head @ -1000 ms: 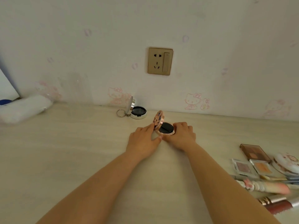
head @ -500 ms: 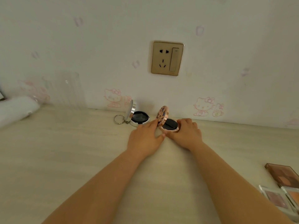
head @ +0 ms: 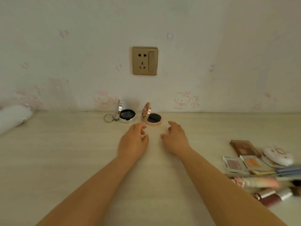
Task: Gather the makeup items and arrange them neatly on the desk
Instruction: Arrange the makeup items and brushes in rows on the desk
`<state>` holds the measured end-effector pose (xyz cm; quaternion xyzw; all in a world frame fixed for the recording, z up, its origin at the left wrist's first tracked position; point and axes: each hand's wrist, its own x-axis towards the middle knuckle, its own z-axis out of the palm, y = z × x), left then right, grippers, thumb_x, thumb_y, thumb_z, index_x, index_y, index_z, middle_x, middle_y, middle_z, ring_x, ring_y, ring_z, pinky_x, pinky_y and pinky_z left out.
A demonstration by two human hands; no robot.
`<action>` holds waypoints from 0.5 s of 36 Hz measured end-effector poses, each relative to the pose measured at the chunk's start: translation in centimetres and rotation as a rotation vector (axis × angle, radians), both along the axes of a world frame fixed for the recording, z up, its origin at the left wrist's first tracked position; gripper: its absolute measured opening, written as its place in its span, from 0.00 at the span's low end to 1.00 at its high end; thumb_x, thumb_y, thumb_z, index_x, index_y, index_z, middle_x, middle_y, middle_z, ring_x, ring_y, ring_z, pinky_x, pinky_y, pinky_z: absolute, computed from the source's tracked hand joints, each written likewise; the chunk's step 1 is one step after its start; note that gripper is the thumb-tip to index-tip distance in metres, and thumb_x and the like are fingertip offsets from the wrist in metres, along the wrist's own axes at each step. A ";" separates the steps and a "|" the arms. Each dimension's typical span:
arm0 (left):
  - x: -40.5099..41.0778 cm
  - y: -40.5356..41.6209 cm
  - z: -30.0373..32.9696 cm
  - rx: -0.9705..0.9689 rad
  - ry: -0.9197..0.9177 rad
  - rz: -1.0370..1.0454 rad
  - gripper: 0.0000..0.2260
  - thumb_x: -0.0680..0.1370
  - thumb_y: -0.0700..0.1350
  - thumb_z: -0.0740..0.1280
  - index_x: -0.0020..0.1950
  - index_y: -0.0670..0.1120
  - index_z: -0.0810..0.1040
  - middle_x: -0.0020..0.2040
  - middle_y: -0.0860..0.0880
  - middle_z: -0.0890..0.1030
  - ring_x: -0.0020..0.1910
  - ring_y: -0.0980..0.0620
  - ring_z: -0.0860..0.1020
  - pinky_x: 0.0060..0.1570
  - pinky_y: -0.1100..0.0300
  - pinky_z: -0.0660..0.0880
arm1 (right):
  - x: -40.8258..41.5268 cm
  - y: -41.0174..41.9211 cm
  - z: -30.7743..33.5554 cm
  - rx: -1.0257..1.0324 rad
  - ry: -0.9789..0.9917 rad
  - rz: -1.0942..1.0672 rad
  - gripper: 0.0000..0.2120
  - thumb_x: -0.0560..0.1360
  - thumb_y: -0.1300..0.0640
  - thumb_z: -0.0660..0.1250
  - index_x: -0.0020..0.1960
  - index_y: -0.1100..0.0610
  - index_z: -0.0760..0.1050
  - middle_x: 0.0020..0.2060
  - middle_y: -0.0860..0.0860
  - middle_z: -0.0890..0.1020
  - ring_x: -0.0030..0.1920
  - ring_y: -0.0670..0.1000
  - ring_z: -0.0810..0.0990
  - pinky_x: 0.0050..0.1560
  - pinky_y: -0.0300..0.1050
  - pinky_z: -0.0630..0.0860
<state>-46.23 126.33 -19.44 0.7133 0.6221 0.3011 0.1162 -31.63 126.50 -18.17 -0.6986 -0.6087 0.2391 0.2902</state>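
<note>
Rose-gold compact (head: pixel 152 117) sits just beyond 2 empty, loosely curled hands: left hand (head: pixel 132 143), right hand (head: pixel 175 138).

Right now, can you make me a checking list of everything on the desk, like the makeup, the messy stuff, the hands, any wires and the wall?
Surface: pale wood-grain desk, set against the wall.
Job's things: silver compact with a key ring and pink compact stand open side by side near the wall. Brown palette, two small eyeshadow pans, round white compact and lip tubes are bunched at the right edge, blurred.
Clutter: white roll at the far left; clear container by the wall.
Hands: left hand and right hand are open, holding nothing, just short of the pink compact.
Cables: nothing seen.
Surroundings: gold wall socket; cartoon cat wallpaper.
</note>
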 end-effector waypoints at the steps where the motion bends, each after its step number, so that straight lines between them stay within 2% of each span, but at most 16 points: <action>1: 0.5 -1.1 0.2 0.005 0.002 -0.007 0.12 0.77 0.46 0.63 0.60 0.49 0.74 0.51 0.52 0.77 0.46 0.52 0.76 0.48 0.56 0.74 | 0.5 -1.3 0.6 0.001 0.052 0.012 0.24 0.76 0.57 0.63 0.71 0.56 0.63 0.64 0.55 0.72 0.65 0.54 0.70 0.64 0.44 0.66; 4: 2.8 -4.5 0.7 0.016 0.026 -0.064 0.08 0.77 0.46 0.63 0.55 0.51 0.77 0.48 0.54 0.79 0.45 0.53 0.77 0.46 0.57 0.74 | 2.6 -5.1 1.9 0.085 0.080 0.018 0.14 0.78 0.58 0.60 0.62 0.55 0.73 0.58 0.51 0.78 0.58 0.49 0.75 0.52 0.36 0.67; 6: 4.7 -6.9 0.8 0.009 0.018 -0.120 0.08 0.77 0.46 0.63 0.54 0.52 0.78 0.48 0.54 0.79 0.45 0.54 0.77 0.46 0.57 0.75 | 4.3 -8.1 2.2 0.158 0.066 0.002 0.13 0.78 0.58 0.59 0.60 0.54 0.75 0.56 0.50 0.79 0.56 0.48 0.76 0.50 0.34 0.67; 12: 11.3 -10.6 1.7 0.030 -0.039 -0.261 0.07 0.77 0.47 0.63 0.51 0.54 0.79 0.45 0.56 0.80 0.42 0.56 0.76 0.45 0.59 0.74 | 11.2 -14.0 1.9 0.369 -0.107 -0.143 0.11 0.77 0.60 0.59 0.56 0.54 0.77 0.52 0.51 0.80 0.54 0.51 0.76 0.54 0.45 0.72; 14: 13.7 -11.2 2.3 0.039 -0.067 -0.297 0.07 0.76 0.46 0.64 0.51 0.54 0.79 0.44 0.57 0.80 0.43 0.56 0.77 0.45 0.59 0.74 | 13.9 -15.0 1.4 0.417 -0.141 -0.196 0.10 0.77 0.60 0.60 0.55 0.54 0.78 0.51 0.50 0.80 0.55 0.51 0.75 0.55 0.45 0.72; 18: 18.8 -11.3 3.3 0.025 -0.051 -0.403 0.08 0.75 0.46 0.64 0.53 0.54 0.78 0.46 0.57 0.79 0.49 0.55 0.76 0.48 0.56 0.75 | 19.2 -16.0 1.0 0.442 -0.235 -0.326 0.10 0.77 0.62 0.60 0.52 0.57 0.78 0.48 0.52 0.80 0.53 0.54 0.73 0.50 0.46 0.71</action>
